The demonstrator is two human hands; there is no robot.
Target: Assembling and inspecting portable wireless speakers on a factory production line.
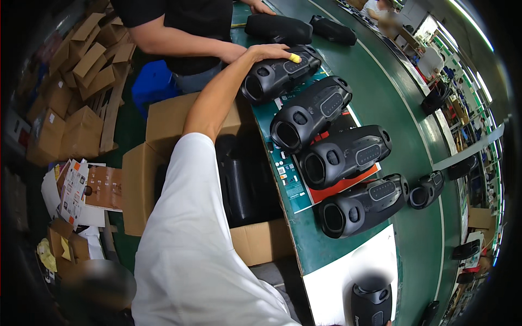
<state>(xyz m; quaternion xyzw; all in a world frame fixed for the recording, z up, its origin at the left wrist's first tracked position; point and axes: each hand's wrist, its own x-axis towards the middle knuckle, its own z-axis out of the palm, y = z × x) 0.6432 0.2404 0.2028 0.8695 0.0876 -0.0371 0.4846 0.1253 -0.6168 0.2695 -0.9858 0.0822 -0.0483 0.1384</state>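
My left arm, in a white sleeve, stretches far forward over an open carton. My left hand [270, 51] is closed over the far side of a black portable speaker [266, 81], with yellow tape round one digit lying on its top. More black speakers stand in a slanted row nearer me: one speaker [310, 114], another speaker [348, 155] and a third speaker [364, 206]. At the lower edge a further speaker [371, 305] sits on a white sheet [348, 266]. A sliver of skin beside it may be my right hand [389, 323]; its fingers are hidden.
A co-worker in black [190, 27] stands at the far left, hands by the far speakers [278, 29]. The open carton [138, 185] beside the green bench [318, 255] holds dark items. Cartons [81, 130] pile at left. More speakers [427, 190] lie on the green surface at right.
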